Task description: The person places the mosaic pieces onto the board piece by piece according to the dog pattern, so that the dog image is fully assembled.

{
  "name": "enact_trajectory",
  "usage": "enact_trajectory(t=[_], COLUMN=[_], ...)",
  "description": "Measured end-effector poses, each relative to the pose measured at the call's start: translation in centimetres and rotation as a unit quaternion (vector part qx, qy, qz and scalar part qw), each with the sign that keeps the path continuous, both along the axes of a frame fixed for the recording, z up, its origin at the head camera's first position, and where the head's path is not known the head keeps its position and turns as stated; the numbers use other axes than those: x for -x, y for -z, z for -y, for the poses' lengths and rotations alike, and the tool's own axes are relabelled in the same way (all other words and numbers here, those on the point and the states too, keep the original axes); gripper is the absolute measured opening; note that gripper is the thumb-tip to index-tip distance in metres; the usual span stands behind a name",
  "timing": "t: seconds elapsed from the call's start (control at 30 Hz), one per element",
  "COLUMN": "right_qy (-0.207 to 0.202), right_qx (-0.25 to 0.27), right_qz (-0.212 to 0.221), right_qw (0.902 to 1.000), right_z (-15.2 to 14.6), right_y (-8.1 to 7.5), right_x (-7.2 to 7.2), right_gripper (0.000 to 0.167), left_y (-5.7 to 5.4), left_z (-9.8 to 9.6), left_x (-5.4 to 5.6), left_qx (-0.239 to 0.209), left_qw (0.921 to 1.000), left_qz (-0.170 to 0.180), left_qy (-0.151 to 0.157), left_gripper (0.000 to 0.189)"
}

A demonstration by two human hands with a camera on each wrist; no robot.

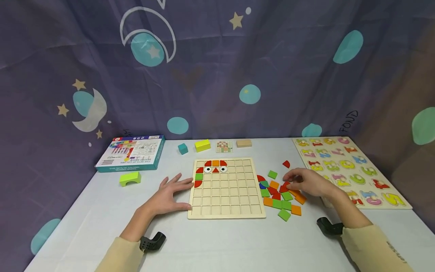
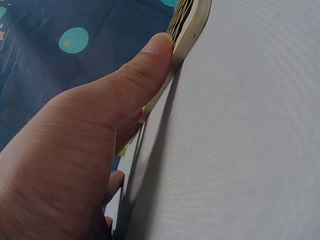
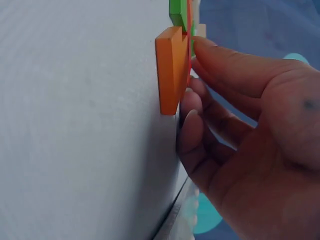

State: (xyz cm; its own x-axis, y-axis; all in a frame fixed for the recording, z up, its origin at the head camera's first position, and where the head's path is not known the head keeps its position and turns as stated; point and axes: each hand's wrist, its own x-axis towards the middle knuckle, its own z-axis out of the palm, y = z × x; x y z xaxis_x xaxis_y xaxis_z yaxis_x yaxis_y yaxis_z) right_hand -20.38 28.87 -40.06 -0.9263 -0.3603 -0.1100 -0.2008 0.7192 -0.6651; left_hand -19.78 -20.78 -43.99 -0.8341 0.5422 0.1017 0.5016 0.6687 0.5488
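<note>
A wooden grid board (image 1: 225, 219) lies on the table with a few colored tiles set in its upper left cells, two of them eye tiles (image 1: 223, 169). My left hand (image 1: 170, 194) rests at the board's left edge with fingers spread; its thumb (image 2: 159, 45) touches the rim in the left wrist view. My right hand (image 1: 309, 181) is over the pile of loose tiles right of the board, fingers bent. Its thumb tip is right at a red tile (image 1: 284, 187), above an orange tile (image 3: 172, 70); I cannot tell if the red one is pinched.
Behind the board are a teal block (image 1: 182, 149), a yellow block (image 1: 202, 145), a pattern card (image 1: 224, 147) and a wooden block (image 1: 244, 143). A boxed set (image 1: 130, 153) and a green arch block (image 1: 130, 178) stand left. A number puzzle board (image 1: 346, 173) lies right.
</note>
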Motion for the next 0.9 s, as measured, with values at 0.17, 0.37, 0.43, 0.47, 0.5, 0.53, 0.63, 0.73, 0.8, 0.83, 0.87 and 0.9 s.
enact_trajectory(t=[0.17, 0.37, 0.43, 0.47, 0.5, 0.53, 0.63, 0.73, 0.8, 0.83, 0.87, 0.9], right_qy=[0.004, 0.006, 0.006, 0.005, 0.006, 0.005, 0.008, 0.011, 0.017, 0.019, 0.024, 0.029], right_qx=[-0.007, -0.016, -0.02, -0.021, -0.023, -0.024, -0.025, -0.015, -0.008, -0.004, 0.0, 0.001], right_qz=[-0.012, -0.017, -0.016, -0.016, -0.016, -0.016, -0.014, -0.012, -0.009, -0.007, -0.002, 0.002], right_qw=[0.9999, 0.9997, 0.9997, 0.9996, 0.9996, 0.9996, 0.9995, 0.9998, 0.9998, 0.9998, 0.9997, 0.9996], right_z=[-0.02, 0.14, 0.12, 0.09, 0.07, 0.04, 0.0, -0.06, -0.14, -0.2, -0.27, -0.33], right_y=[0.31, 0.03, -0.08, -0.12, -0.1, -0.11, -0.05, 0.13, 0.25, 0.26, 0.27, 0.24], right_x=[-0.14, -0.16, -0.19, -0.22, -0.22, -0.25, -0.21, 0.01, 0.24, 0.33, 0.44, 0.53], right_gripper=[0.025, 0.024, 0.023, 0.022, 0.021, 0.02, 0.02, 0.02, 0.021, 0.022, 0.022, 0.023], left_y=[-0.04, -0.24, -0.27, -0.24, -0.19, -0.15, -0.07, -0.12, -0.15, -0.15, -0.17, -0.16], left_z=[-0.14, -0.22, -0.27, -0.28, -0.29, -0.31, -0.3, -0.2, -0.14, -0.11, -0.08, -0.08], left_x=[0.0, -0.1, -0.1, -0.07, -0.04, -0.01, 0.01, -0.03, -0.04, -0.04, -0.04, -0.02], left_qx=[0.001, 0.004, 0.004, 0.003, 0.003, 0.003, 0.003, 0.004, 0.003, 0.003, 0.001, 0.001], left_qw=[1.0, 1.0, 1.0, 1.0, 1.0, 1.0, 1.0, 1.0, 1.0, 1.0, 1.0, 1.0], left_qz=[0.005, 0.008, 0.006, 0.007, 0.006, 0.007, 0.007, 0.008, 0.007, 0.007, 0.006, 0.005], left_qy=[0.001, -0.002, -0.001, -0.001, 0.0, 0.0, 0.0, -0.003, -0.002, -0.002, -0.001, -0.001], left_gripper=[0.081, 0.082, 0.082, 0.082, 0.082, 0.082, 0.082, 0.082, 0.082, 0.081, 0.081, 0.081])
